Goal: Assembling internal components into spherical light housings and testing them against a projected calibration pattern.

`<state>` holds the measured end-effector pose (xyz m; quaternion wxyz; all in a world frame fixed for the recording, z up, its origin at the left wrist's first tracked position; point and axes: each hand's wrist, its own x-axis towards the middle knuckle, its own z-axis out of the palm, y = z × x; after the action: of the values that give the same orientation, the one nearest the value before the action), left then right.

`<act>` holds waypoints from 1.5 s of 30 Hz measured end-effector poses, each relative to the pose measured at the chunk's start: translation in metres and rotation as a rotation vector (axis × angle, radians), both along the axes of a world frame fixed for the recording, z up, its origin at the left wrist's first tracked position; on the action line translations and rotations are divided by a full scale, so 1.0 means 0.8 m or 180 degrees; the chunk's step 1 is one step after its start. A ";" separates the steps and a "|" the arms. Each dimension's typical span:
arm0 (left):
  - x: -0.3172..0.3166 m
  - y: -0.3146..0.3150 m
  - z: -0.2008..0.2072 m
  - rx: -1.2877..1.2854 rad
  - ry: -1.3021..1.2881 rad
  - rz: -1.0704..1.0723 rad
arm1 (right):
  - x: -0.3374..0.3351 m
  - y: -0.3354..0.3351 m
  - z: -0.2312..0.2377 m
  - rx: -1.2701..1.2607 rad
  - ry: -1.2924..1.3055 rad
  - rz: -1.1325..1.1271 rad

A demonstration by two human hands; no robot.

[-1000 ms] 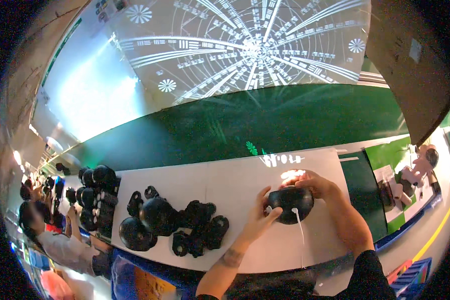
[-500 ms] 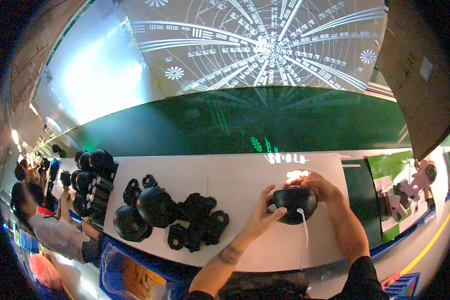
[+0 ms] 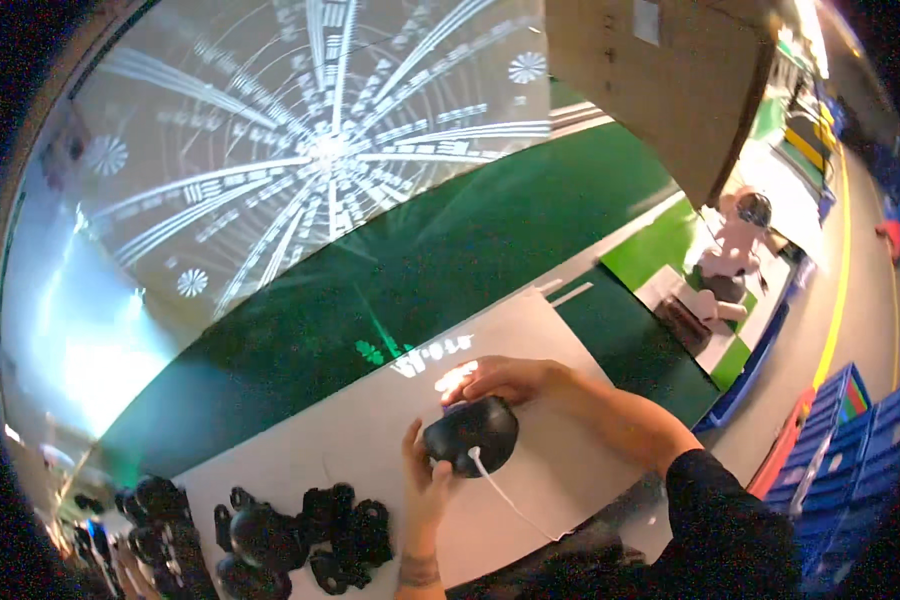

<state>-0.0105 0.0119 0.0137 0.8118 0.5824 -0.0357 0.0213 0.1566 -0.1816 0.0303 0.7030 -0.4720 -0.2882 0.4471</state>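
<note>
A rounded black projector [image 3: 488,432] is between my hands, over the white table top [image 3: 560,470]. A white cable [image 3: 510,497] runs from a plug in its near side down to the table's front edge. My left hand [image 3: 426,490] grips its left side, thumb toward me and fingers round the far edge. My right hand [image 3: 510,378] curls over its far side with fingers at the lens, and bright light falls on the fingertips. What those fingers touch there is partly hidden. On the wall ahead shines a white projected test pattern [image 3: 330,155], its lines looking doubled and smeared.
Black round housings [image 3: 260,535] and black ring-shaped parts [image 3: 345,530] lie left of my hands. A brown board [image 3: 660,90] hangs at the upper right. Beyond the table's right end are a green mat [image 3: 655,240] with pinkish parts and blue bins [image 3: 820,470].
The view has swung to the right, so the pattern and table appear tilted and shifted left. Both hands stay on the projector. The projected lines look more blurred than before.
</note>
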 end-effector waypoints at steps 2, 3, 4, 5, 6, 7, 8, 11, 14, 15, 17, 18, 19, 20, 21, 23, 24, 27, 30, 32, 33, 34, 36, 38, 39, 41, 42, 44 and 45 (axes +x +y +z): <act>0.000 -0.010 0.013 0.0157 0.0096 -0.0018 | 0.005 -0.005 -0.017 0.0377 0.0008 -0.0023; -0.005 -0.010 0.019 0.0334 0.0021 0.0104 | 0.003 0.000 -0.014 0.0460 -0.0271 -0.0104; -0.003 -0.010 0.022 0.0507 -0.0090 0.0203 | 0.005 0.000 -0.010 0.0538 -0.0583 -0.0210; -0.006 -0.006 0.013 0.0522 0.0097 0.0172 | 0.016 0.000 -0.023 0.0438 -0.1566 -0.0170; -0.007 -0.003 0.014 0.0574 0.0070 0.0141 | 0.008 0.005 -0.021 0.0509 -0.0708 -0.0136; -0.010 -0.008 0.020 0.0680 0.0077 0.0164 | -0.001 0.004 -0.016 0.0572 0.0154 -0.0111; -0.012 -0.009 0.020 0.0785 0.0081 0.0190 | -0.001 0.004 -0.017 0.0428 0.0445 -0.0020; -0.005 0.001 -0.014 0.0649 -0.0112 0.0142 | 0.006 0.003 -0.033 0.0507 0.0384 0.0026; -0.002 -0.004 -0.032 0.0886 -0.0023 0.0307 | 0.014 0.003 -0.051 0.0608 0.0472 0.0145; 0.000 -0.006 -0.030 0.0517 -0.0090 0.0221 | 0.017 0.002 -0.051 0.0489 0.0413 0.0171; 0.005 -0.009 -0.030 0.0156 -0.0146 0.0124 | 0.019 0.002 -0.053 0.0442 0.0388 0.0201; 0.006 -0.006 -0.028 0.0803 -0.0187 0.0204 | 0.019 0.007 -0.054 0.0639 -0.0132 0.0125; 0.006 -0.005 -0.025 0.1447 -0.0226 0.0296 | 0.020 0.011 -0.055 0.0832 -0.0650 0.0059; 0.004 -0.005 -0.023 0.1452 -0.0225 0.0319 | 0.018 0.012 -0.057 0.0839 -0.0652 0.0082; 0.000 -0.005 -0.015 0.1530 -0.0353 0.0409 | 0.007 0.015 -0.039 0.0849 0.0278 -0.0216; -0.004 -0.013 -0.005 0.1792 -0.0218 0.0479 | 0.006 0.002 -0.032 0.0763 0.1246 -0.0396; -0.006 -0.008 0.000 0.1981 0.0038 0.0438 | 0.013 -0.010 -0.038 0.1024 0.1267 -0.0913; 0.023 0.047 -0.036 0.1852 0.0278 0.0752 | 0.028 0.004 -0.028 0.1017 0.1498 -0.2161; 0.076 0.053 -0.008 0.1651 -0.0185 0.0700 | 0.028 -0.002 -0.021 0.1085 0.1605 -0.2329; 0.131 0.058 -0.001 -0.0105 0.0281 0.0608 | 0.038 -0.003 -0.027 0.1223 0.1539 -0.2242; 0.147 0.056 0.009 -0.0114 0.0293 0.0622 | 0.042 -0.007 -0.026 0.1343 0.1514 -0.2248; 0.158 0.055 0.023 -0.0338 0.0446 0.0688 | 0.043 -0.008 -0.020 0.1327 0.1535 -0.2232; 0.175 0.053 0.041 -0.0574 0.0597 0.0769 | 0.042 -0.008 -0.013 0.1224 0.1578 -0.2284; 0.185 0.055 0.047 -0.0223 0.0277 0.0567 | 0.042 -0.007 -0.014 0.1225 0.1523 -0.2236; 0.187 0.053 0.046 -0.0059 0.0126 0.0459 | 0.041 -0.009 -0.016 0.1230 0.1474 -0.2212; 0.185 0.051 0.042 -0.0189 0.0258 0.0592 | 0.038 -0.011 -0.018 0.1207 0.1503 -0.2196; 0.185 0.051 0.040 -0.0286 0.0368 0.0718 | 0.038 -0.010 -0.019 0.1226 0.1526 -0.2174; 0.186 0.053 0.034 0.0296 -0.0008 0.0698 | 0.037 -0.011 -0.020 0.1151 0.1444 -0.2174; 0.188 0.054 0.031 0.0894 -0.0378 0.0659 | 0.036 -0.011 -0.021 0.1095 0.1375 -0.2190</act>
<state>0.1396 0.0550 0.0384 0.7125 0.6883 -0.0261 0.1339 0.1855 -0.1906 0.0134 0.9234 -0.3124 -0.0308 0.2209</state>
